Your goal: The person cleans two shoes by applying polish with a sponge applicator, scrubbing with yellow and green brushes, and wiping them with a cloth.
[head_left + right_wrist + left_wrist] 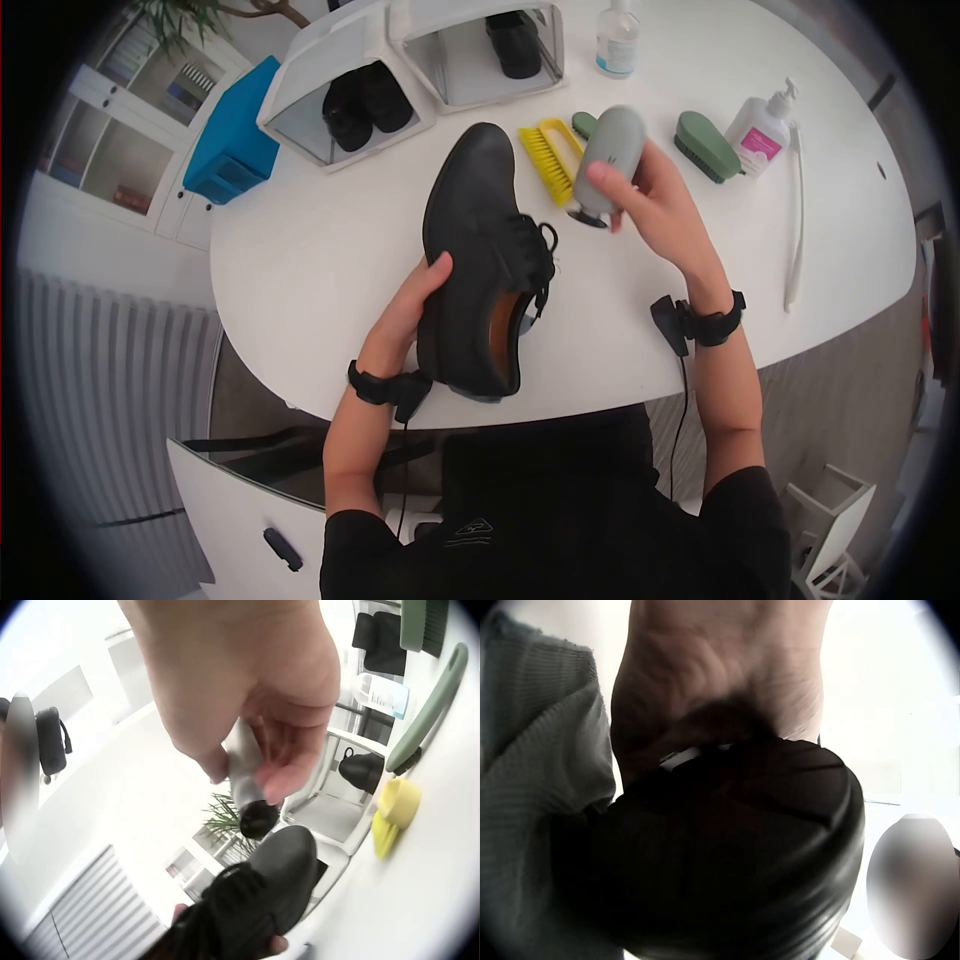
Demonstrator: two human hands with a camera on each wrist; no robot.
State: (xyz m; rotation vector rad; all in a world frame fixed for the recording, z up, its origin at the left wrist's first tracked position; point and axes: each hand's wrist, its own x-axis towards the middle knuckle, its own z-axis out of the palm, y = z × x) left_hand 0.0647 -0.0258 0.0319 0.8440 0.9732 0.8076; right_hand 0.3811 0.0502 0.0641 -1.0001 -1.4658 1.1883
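Observation:
A black leather lace-up shoe [470, 210] is raised over the table, its toe pointing away from the person and its brown lining showing at the opening. My left hand [405, 300] grips it from the left side near the heel, thumb on the upper. In the left wrist view the shoe's dark heel [735, 840] fills the lower middle. To the shoe's right, my right hand [660, 205] holds a grey handheld shoe polisher [612, 150] with a black round head turned downward. The right wrist view has this polisher [246, 769] just above the shoe's toe [289, 859], apart from it.
Behind the shoe lie a yellow brush [546, 165] and a green brush [706, 147]. Pump bottles [757, 140] and a white shoehorn-like stick [796, 230] stand or lie right. Two shoe boxes [430, 100] and a blue box [235, 135] line the far left edge.

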